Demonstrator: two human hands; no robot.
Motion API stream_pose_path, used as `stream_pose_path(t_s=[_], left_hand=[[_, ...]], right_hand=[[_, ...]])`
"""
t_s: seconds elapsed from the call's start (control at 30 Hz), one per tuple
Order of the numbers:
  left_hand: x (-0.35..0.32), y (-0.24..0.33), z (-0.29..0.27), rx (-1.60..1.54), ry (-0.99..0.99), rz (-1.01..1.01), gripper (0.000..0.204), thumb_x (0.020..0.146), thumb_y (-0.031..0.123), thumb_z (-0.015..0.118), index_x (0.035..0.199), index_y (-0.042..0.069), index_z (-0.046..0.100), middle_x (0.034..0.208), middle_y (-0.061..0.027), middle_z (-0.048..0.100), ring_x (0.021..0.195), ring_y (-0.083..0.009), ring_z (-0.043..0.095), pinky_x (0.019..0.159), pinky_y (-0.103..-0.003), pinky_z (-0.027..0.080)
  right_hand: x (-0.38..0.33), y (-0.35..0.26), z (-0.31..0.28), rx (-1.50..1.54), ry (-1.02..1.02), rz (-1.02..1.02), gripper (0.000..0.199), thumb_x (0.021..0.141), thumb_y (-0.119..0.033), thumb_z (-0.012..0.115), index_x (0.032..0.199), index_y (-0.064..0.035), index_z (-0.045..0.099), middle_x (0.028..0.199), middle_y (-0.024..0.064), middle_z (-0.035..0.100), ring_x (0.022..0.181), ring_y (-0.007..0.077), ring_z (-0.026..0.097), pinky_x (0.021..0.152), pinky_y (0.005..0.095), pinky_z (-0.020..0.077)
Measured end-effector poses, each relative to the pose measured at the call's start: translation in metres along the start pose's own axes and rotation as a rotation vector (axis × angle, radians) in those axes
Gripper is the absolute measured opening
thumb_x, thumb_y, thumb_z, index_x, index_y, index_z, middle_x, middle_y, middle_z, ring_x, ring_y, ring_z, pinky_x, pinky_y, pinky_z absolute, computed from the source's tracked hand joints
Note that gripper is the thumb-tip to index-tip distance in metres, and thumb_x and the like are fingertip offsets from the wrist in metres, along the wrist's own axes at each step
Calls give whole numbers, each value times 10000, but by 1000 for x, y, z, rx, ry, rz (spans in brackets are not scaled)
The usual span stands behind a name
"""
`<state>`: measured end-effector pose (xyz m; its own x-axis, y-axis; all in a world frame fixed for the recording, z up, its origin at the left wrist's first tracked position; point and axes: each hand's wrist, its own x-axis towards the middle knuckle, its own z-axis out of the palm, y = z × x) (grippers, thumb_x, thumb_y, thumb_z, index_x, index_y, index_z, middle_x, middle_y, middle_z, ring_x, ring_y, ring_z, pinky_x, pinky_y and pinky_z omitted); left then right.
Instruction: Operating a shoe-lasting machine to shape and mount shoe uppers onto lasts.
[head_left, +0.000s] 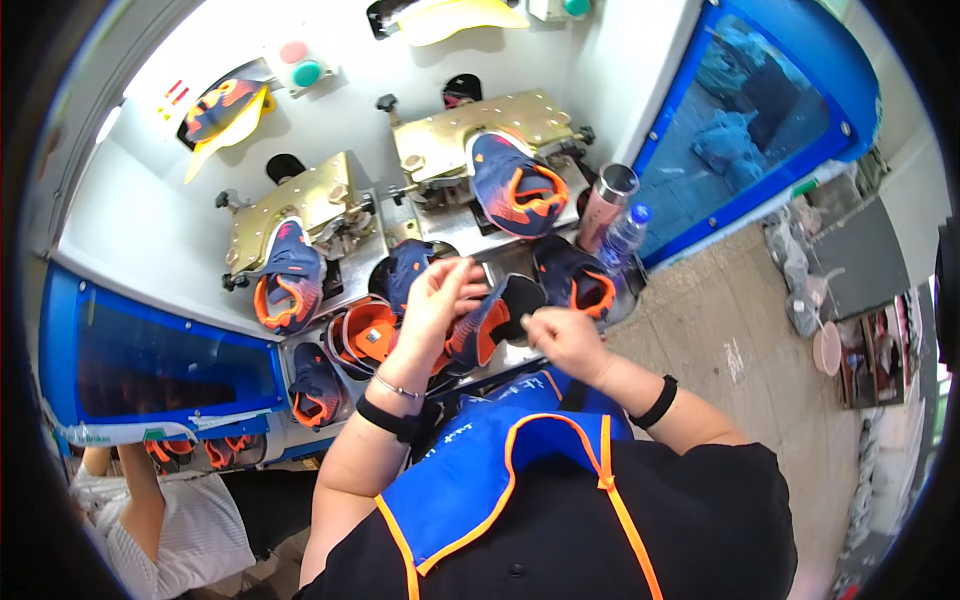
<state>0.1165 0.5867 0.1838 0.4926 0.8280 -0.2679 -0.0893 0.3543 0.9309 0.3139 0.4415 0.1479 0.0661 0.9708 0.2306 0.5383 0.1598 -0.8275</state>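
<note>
A navy shoe with an orange lining point(478, 333) stands in front of me, a black oval piece point(521, 297) at its opening. My left hand point(440, 300) is raised beside this shoe, fingers bent and apart, with nothing visible in them. Closed in a pinch, my right hand point(566, 342) has its fingertips at the edge of the black piece. Whatever those fingertips hold is too small to make out. Behind my left hand is another navy shoe point(407, 272), partly hidden. To the right of the black piece sits a navy shoe with an orange collar point(575, 280).
Two brass-coloured machine plates point(490, 125) point(290, 213) face me, with navy shoes point(518, 185) point(287, 280) before them. A pink tumbler point(606, 205) and a plastic bottle point(626, 236) stand at the right. Blue-framed panels point(745, 120) point(165, 350) flank the machine. Another person point(175, 520) works at lower left.
</note>
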Motion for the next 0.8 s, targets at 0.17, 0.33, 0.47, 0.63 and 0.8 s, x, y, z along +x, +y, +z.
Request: stream_pose_path(t_s=[0.17, 0.33, 0.47, 0.63, 0.8], left_hand=[[25, 21, 22, -60, -66, 14, 492, 1053, 376, 635, 1370, 8, 556, 1337, -201, 653, 1059, -272, 741, 748, -318, 632], [61, 23, 44, -206, -98, -137, 493, 1017, 422, 676, 1349, 64, 608, 1300, -149, 684, 1045, -284, 727, 768, -359, 610], [83, 12, 54, -362, -94, -241, 418, 978, 430, 736, 1237, 110, 665, 1097, -65, 727, 1004, -255, 716, 792, -373, 596], [77, 1, 51, -352, -142, -169, 389, 1025, 426, 667, 1253, 111, 651, 1070, -49, 711, 934, -267, 749, 773, -396, 639], [74, -1, 47, -329, -143, -128, 471, 1012, 426, 691, 1272, 52, 574, 1131, -103, 712, 902, -243, 747, 742, -372, 648]], right_hand=[[-90, 88, 7, 369, -178, 1207, 367, 1069, -361, 525, 1184, -56, 692, 1126, 102, 732, 933, 213, 693, 718, 375, 569], [-132, 155, -10, 893, 527, 1420, 533, 1065, -236, 459, 1535, 10, 406, 1524, 183, 533, 1250, 298, 611, 923, 474, 558], [-124, 163, -4, 992, 600, 1300, 532, 1036, -195, 490, 1497, 59, 413, 1539, 220, 500, 1291, 334, 580, 1001, 512, 512], [-122, 152, 19, 906, 336, 1320, 567, 1049, -221, 499, 1527, 56, 371, 1616, 238, 394, 1325, 360, 556, 1033, 526, 495], [-113, 155, 26, 893, 526, 1360, 417, 1022, -125, 490, 1419, 2, 476, 1495, 180, 475, 1350, 360, 512, 1069, 618, 434]])
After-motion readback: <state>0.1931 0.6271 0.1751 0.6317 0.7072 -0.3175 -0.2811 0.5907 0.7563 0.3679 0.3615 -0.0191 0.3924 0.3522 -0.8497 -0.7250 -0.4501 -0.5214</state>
